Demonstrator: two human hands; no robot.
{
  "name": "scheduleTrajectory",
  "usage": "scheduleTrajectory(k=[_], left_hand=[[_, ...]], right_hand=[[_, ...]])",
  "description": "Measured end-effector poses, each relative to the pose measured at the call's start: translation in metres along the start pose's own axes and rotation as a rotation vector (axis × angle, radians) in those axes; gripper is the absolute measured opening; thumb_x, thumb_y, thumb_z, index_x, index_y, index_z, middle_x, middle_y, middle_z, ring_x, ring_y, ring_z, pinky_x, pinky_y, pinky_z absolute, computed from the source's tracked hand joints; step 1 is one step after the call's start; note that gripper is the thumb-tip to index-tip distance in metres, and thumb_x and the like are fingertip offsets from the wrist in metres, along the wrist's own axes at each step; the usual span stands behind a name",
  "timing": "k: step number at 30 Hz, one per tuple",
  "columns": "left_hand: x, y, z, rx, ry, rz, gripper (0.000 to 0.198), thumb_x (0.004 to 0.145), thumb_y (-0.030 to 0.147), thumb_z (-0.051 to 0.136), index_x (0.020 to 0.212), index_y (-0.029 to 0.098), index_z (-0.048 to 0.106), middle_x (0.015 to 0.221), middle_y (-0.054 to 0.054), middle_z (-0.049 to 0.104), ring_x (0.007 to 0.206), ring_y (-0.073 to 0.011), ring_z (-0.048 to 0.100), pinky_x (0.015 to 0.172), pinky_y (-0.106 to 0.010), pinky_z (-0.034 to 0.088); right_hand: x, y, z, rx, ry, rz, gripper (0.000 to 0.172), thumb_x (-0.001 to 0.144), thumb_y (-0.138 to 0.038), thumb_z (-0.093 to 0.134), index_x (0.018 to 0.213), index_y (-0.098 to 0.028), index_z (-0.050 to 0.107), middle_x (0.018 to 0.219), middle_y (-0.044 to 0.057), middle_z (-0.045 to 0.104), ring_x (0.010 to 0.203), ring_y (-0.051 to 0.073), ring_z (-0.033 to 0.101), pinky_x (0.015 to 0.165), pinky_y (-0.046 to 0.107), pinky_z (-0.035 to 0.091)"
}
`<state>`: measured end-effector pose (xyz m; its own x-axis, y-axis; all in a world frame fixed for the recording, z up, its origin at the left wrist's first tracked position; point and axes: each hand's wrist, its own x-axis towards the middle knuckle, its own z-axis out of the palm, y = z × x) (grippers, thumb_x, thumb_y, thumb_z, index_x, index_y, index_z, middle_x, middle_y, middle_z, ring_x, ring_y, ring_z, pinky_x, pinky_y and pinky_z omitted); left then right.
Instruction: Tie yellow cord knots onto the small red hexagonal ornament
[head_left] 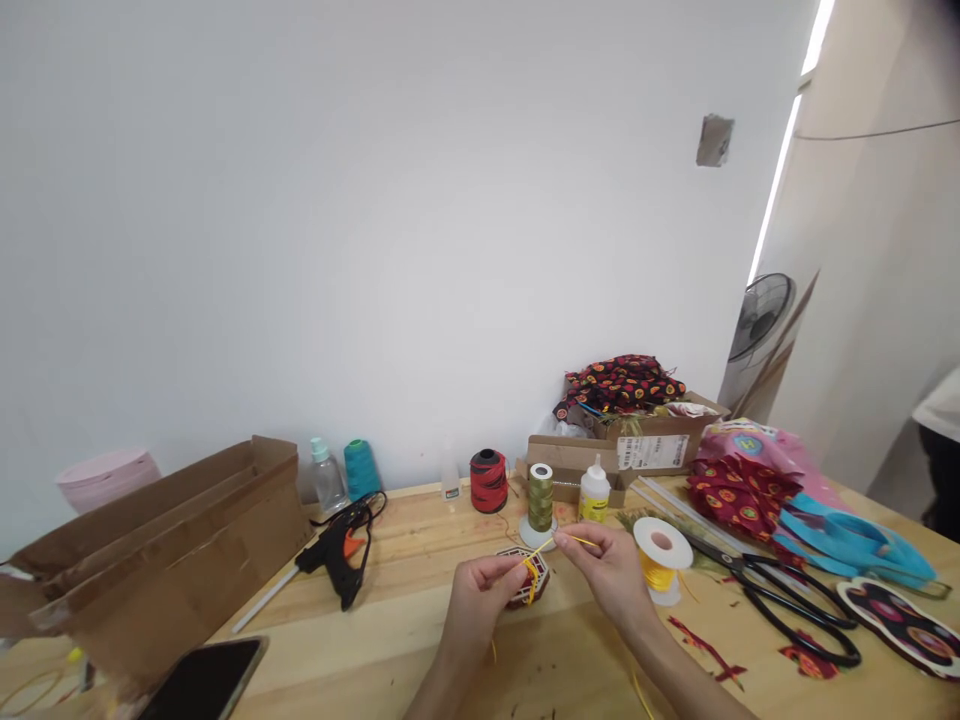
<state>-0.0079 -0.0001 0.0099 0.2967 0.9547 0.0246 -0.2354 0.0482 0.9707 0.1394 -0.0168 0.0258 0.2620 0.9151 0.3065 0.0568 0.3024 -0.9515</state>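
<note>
My left hand (pixel 486 598) is pinched on a yellow cord (pixel 541 547), close above a small octagonal lattice piece (pixel 517 553) in dark red and cream. Yellow cord also loops over this piece, which my fingers partly cover. The thumb and fingers of my right hand (pixel 609 572) are closed on another stretch of the same cord, drawn taut between both hands. Loose cord hangs below the two hands. Just right of my right hand stands a white spool (pixel 663 545) wound with yellow cord.
Behind my hands are an olive thread spool (pixel 540 500), a glue bottle (pixel 595 492) and a red thread cone (pixel 489 483). Black scissors (pixel 795 595) lie at the right. A glue gun (pixel 341 550), a long cardboard box (pixel 180 560) and a phone (pixel 206 682) occupy the left.
</note>
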Motion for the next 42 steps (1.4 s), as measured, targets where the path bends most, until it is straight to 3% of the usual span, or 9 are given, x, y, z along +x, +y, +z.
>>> scheduleTrajectory(k=[6,12,17,22,29,33,36,40,42], left_hand=[[0.001,-0.002,-0.003,-0.032,-0.002,-0.004,0.022,0.057,0.029,0.062,0.065,0.010,0.067,0.055,-0.005,0.066,0.054,-0.0144,0.057,0.055,-0.023,0.044],[0.005,-0.006,-0.007,0.036,-0.033,0.034,0.022,0.060,0.029,0.060,0.067,0.010,0.067,0.057,-0.004,0.066,0.055,-0.0145,0.056,0.055,-0.024,0.041],[0.000,-0.004,-0.005,0.109,-0.060,0.054,0.021,0.061,0.028,0.059,0.070,0.010,0.067,0.061,-0.004,0.067,0.056,-0.0147,0.056,0.055,-0.023,0.041],[0.001,-0.007,-0.011,0.138,-0.053,0.018,0.024,0.060,0.030,0.059,0.074,0.012,0.067,0.069,-0.005,0.068,0.062,-0.0167,0.058,0.060,-0.026,0.043],[-0.004,-0.003,-0.006,0.196,-0.199,-0.018,0.026,0.061,0.030,0.059,0.078,0.011,0.066,0.064,-0.006,0.067,0.057,-0.0152,0.056,0.054,-0.023,0.042],[-0.006,-0.003,-0.004,0.137,-0.192,-0.064,0.022,0.059,0.028,0.061,0.071,0.011,0.067,0.059,-0.005,0.067,0.053,-0.0132,0.056,0.053,-0.022,0.042],[-0.005,-0.006,-0.006,0.116,-0.159,-0.073,0.020,0.058,0.028,0.062,0.066,0.011,0.067,0.058,-0.005,0.067,0.051,-0.0127,0.055,0.052,-0.022,0.042],[-0.003,-0.006,-0.007,0.135,-0.136,-0.069,0.022,0.058,0.030,0.061,0.064,0.010,0.066,0.059,-0.006,0.067,0.053,-0.0141,0.056,0.053,-0.023,0.042],[-0.003,-0.004,-0.008,0.178,-0.135,-0.045,0.024,0.059,0.031,0.060,0.068,0.010,0.066,0.060,-0.006,0.067,0.055,-0.0152,0.056,0.054,-0.024,0.042]], right_hand=[[-0.004,-0.002,0.000,-0.059,-0.024,-0.056,0.018,0.061,-0.031,0.058,0.062,-0.014,0.064,0.064,0.007,0.060,0.063,0.019,0.056,0.055,0.028,0.048],[-0.011,-0.007,-0.001,-0.298,-0.063,-0.250,0.016,0.066,-0.028,0.054,0.060,-0.017,0.063,0.050,0.001,0.049,0.050,0.012,0.047,0.041,0.020,0.041],[-0.006,-0.005,-0.002,-0.121,0.022,-0.144,0.016,0.065,-0.029,0.055,0.062,-0.015,0.063,0.062,0.005,0.058,0.059,0.016,0.054,0.050,0.023,0.046],[-0.002,-0.001,-0.003,-0.103,-0.073,-0.061,0.019,0.063,-0.032,0.056,0.061,-0.014,0.063,0.063,0.005,0.060,0.061,0.017,0.056,0.054,0.026,0.048],[0.001,0.012,-0.008,-0.259,-0.110,-0.120,0.020,0.067,-0.032,0.052,0.068,-0.016,0.064,0.064,0.005,0.059,0.062,0.017,0.056,0.053,0.025,0.047],[0.002,0.015,-0.009,-0.427,-0.127,-0.191,0.020,0.070,-0.030,0.049,0.065,-0.017,0.063,0.061,0.004,0.058,0.056,0.015,0.053,0.049,0.023,0.043],[0.001,0.005,-0.009,-0.534,-0.175,-0.283,0.020,0.073,-0.028,0.045,0.074,-0.018,0.062,0.060,0.002,0.054,0.052,0.013,0.049,0.048,0.023,0.039],[-0.005,-0.010,-0.005,-0.449,-0.327,-0.388,0.026,0.078,-0.024,0.038,0.100,-0.022,0.051,0.087,0.004,0.052,0.071,0.013,0.049,0.061,0.023,0.040],[-0.007,-0.011,-0.001,-0.445,-0.423,-0.401,0.026,0.076,-0.025,0.042,0.100,-0.023,0.051,0.087,0.003,0.052,0.071,0.013,0.048,0.061,0.023,0.039]])
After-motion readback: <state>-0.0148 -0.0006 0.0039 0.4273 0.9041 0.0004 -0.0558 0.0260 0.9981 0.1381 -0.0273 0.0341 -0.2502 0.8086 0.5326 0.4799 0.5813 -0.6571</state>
